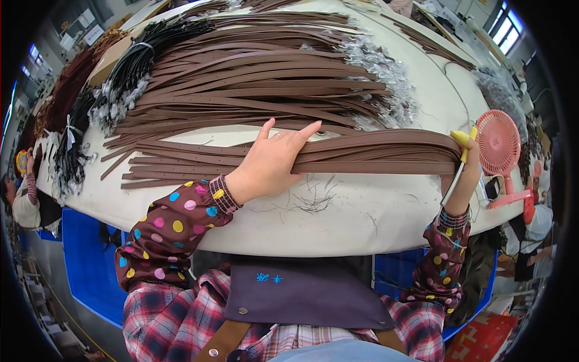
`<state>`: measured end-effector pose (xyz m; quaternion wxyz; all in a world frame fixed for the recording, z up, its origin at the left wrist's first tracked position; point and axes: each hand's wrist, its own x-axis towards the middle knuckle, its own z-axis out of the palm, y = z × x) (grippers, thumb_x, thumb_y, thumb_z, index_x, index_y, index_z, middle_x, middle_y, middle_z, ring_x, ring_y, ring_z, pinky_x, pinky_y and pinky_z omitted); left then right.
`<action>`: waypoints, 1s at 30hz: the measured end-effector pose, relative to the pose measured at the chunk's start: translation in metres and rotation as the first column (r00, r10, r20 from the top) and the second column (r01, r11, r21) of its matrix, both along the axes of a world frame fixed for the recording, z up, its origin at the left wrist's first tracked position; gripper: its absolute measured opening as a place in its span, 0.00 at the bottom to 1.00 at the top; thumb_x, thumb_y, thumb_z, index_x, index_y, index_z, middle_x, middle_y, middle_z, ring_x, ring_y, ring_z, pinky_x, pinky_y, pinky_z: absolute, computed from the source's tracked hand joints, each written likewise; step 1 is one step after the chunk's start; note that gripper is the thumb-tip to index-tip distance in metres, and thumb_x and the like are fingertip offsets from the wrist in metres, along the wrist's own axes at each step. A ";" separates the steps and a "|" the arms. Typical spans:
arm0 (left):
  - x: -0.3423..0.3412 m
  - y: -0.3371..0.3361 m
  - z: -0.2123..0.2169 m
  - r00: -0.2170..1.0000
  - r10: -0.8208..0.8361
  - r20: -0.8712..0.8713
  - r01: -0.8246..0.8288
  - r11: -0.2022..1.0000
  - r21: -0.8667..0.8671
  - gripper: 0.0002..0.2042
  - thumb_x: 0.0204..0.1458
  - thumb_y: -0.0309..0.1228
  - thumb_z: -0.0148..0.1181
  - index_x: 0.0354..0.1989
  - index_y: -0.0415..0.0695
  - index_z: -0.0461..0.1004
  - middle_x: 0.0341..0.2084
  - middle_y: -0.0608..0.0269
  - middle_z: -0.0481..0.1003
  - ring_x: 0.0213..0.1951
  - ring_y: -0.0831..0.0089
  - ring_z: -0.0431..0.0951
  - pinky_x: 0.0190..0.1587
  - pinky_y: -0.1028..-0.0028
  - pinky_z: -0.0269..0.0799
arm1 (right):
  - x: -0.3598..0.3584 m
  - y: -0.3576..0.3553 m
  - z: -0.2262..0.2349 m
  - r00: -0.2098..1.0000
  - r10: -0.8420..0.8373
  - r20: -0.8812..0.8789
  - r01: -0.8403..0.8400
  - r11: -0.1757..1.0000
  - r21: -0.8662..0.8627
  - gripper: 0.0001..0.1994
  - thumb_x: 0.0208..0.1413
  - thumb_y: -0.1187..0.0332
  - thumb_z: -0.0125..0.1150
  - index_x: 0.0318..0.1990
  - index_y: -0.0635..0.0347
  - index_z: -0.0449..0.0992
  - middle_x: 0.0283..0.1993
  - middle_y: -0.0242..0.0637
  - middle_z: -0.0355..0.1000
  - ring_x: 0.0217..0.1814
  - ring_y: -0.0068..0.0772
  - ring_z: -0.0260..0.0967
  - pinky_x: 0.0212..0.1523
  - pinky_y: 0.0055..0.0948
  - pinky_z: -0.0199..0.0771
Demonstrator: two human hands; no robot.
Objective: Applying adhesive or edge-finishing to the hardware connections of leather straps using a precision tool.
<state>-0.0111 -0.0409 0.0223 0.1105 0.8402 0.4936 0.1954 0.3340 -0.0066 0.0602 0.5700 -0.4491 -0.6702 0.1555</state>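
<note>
Fingers of the left hand (pixel 271 166) lie flat, spread over a bundle of brown straps (pixel 368 154) whose long axis runs left to right across the white worktop (pixel 362 217); the right hand (pixel 467 175) clasps yellow-handled scissors (pixel 461 160) at the bundle's right end, beside a pink fan (pixel 499 143).

Signs and packaging around your bench

You have clear plastic wrappers (pixel 386 66) bunched at the strap ends, and pale rectangular wall signs (pixel 84 31) far off at your upper left.

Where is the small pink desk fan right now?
In the head view, the small pink desk fan stands at the white table's right edge, just right of the right hand.
</note>
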 end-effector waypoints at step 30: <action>-0.279 -0.125 0.021 0.580 0.682 -0.445 -0.626 0.723 0.292 0.11 0.46 0.22 0.57 0.38 0.46 0.76 0.35 0.59 0.77 0.39 0.59 0.76 0.44 0.63 0.67 | 0.058 0.036 -0.028 0.898 0.044 -0.438 -0.144 0.970 -0.198 0.16 0.63 0.63 0.41 0.46 0.66 0.72 0.43 0.38 0.70 0.45 0.28 0.68 0.49 0.25 0.68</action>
